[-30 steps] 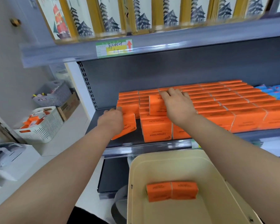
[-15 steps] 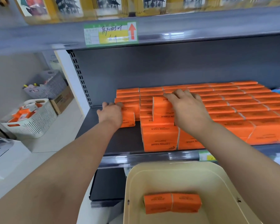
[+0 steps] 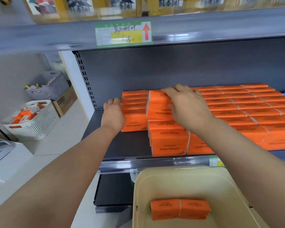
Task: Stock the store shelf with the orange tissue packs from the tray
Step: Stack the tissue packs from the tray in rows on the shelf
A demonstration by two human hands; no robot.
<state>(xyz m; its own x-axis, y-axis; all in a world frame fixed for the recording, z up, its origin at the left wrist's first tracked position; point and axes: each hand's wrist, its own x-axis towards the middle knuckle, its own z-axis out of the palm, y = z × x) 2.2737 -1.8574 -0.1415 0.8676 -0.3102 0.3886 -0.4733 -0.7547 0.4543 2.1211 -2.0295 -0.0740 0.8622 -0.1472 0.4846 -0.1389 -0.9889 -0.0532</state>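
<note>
Right hand (image 3: 186, 106) is clutching a pack (image 3: 156, 104) on the near-full shelf (image 3: 130, 143), left hand (image 3: 113, 114) pressing flat, two tray packs (image 3: 180, 208) remaining.

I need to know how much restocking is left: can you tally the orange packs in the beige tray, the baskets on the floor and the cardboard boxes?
Orange packs in the beige tray: 2
Baskets on the floor: 2, a white basket and a grey basket
Cardboard boxes: 1
Total: 5
</note>
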